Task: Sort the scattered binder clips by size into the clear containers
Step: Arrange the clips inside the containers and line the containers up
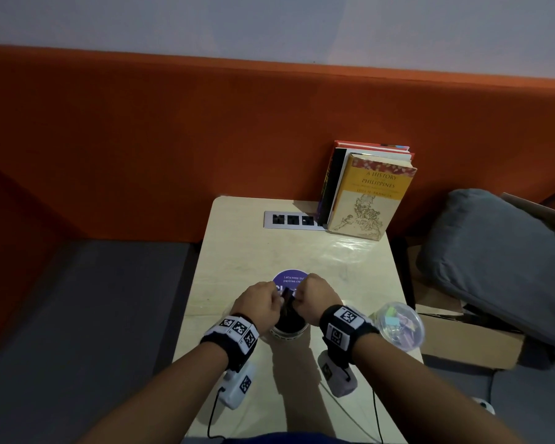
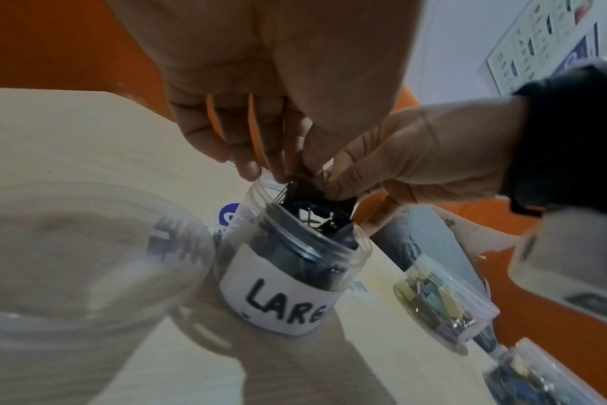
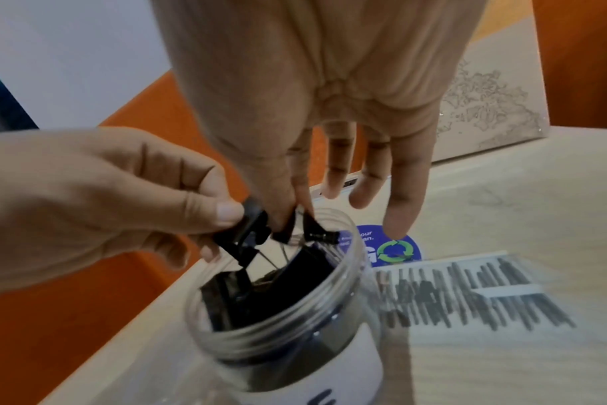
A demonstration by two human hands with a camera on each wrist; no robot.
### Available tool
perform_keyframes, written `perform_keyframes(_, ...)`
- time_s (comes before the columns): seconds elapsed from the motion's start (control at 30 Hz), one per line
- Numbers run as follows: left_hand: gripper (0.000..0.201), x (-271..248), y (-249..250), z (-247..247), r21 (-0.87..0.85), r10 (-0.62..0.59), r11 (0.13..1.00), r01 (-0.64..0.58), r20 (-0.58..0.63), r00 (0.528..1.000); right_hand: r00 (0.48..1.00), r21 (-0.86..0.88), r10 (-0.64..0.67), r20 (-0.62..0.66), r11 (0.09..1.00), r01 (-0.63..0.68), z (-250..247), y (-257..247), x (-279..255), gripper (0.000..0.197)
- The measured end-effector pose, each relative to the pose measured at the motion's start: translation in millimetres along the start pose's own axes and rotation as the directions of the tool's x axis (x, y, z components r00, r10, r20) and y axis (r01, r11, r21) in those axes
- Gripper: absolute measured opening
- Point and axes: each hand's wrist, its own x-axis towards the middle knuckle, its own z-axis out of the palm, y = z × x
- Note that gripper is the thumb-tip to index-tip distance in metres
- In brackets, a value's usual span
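Note:
A clear jar labelled for large clips stands on the small table, holding several black binder clips. Just over its mouth my left hand pinches a black binder clip between thumb and forefinger. My right hand pinches a second black clip right beside it, its other fingers hanging straight. The two clips touch and look tangled. In the head view both hands meet above the jar, with the clip between them.
A clear container of pastel clips stands at the table's right edge, and another one is nearer me. A blurred clear container sits left of the jar. Books, a socket strip and a purple sticker lie beyond.

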Motion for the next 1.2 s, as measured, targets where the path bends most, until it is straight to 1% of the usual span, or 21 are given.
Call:
perform_keyframes(0.07,0.015,-3,1,1,0.026,0.013,1.0,-0.013,0.029,1.0,1.0,0.0,0.003,0.024,1.0,-0.003,4,3,8,0.025)
perform_keyframes(0.13,0.016,-4,1,1,0.023,0.018,1.0,-0.019,0.044,0.999,0.999,0.02,0.024,0.034,0.999,-0.025,8,2,5,0.03)
perform_keyframes(0.17,0.019,-4,2,0,0.017,0.027,0.999,-0.027,0.051,0.998,0.999,0.042,0.044,0.033,0.998,-0.045,9,1,2,0.028)
perform_keyframes(0.23,0.028,-4,3,-1,0.01,0.041,0.999,-0.042,0.055,0.998,0.998,0.061,0.046,0.035,0.997,-0.048,12,0,-3,0.018)
perform_keyframes(0.27,0.035,-3,4,-1,0.013,0.044,0.999,-0.045,0.058,0.997,0.998,0.07,0.03,0.059,0.997,-0.034,13,2,-5,0.019)
perform_keyframes(0.33,0.045,-1,4,0,0.024,0.045,0.999,-0.047,0.066,0.997,0.995,0.091,-0.02,0.098,0.996,0.011,11,8,-8,0.027)
perform_keyframes(0.4,0.042,0,5,-1,0.025,0.043,0.999,-0.045,0.064,0.997,0.989,0.169,-0.041,0.139,0.985,0.017,5,15,-10,0.027)
perform_keyframes(0.5,0.035,0,4,1,0.017,0.047,0.999,-0.048,0.054,0.997,0.987,0.248,-0.068,0.145,0.968,0.03,-3,31,-9,0.013)
perform_keyframes(0.6,0.034,1,4,1,0.007,0.043,0.999,-0.043,0.054,0.998,0.991,0.264,-0.053,0.12,0.964,0.019,-5,39,-8,0.027)
perform_keyframes(0.7,0.035,1,3,0,0.059,0.056,0.997,-0.059,0.058,0.997,0.993,0.302,-0.052,0.103,0.953,0.018,1,39,-9,0.035)
perform_keyframes(0.8,0.032,-2,4,1,0.133,0.055,0.989,-0.064,0.068,0.996,0.994,0.268,-0.061,0.095,0.963,0.033,7,37,-10,0.038)
perform_keyframes(0.9,0.026,-3,11,2,0.166,0.044,0.984,-0.057,0.078,0.996,0.989,0.203,-0.115,0.092,0.975,0.095,10,33,-11,0.045)
perform_keyframes(1.03,0.029,0,11,-3,0.139,-0.011,0.99,-0.005,0.116,0.993,0.982,0.147,-0.14,0.125,0.982,0.121,13,31,-12,0.063)
perform_keyframes(1.1,0.028,1,7,-7,0.109,-0.025,0.994,0.011,0.123,0.992,0.984,0.104,-0.142,0.104,0.986,0.131,14,30,-14,0.06)
perform_keyframes(1.2,0.026,-2,2,-9,0.154,0.034,0.987,-0.055,0.135,0.99,0.987,0.114,-0.142,0.071,0.985,0.133,15,31,-12,0.049)
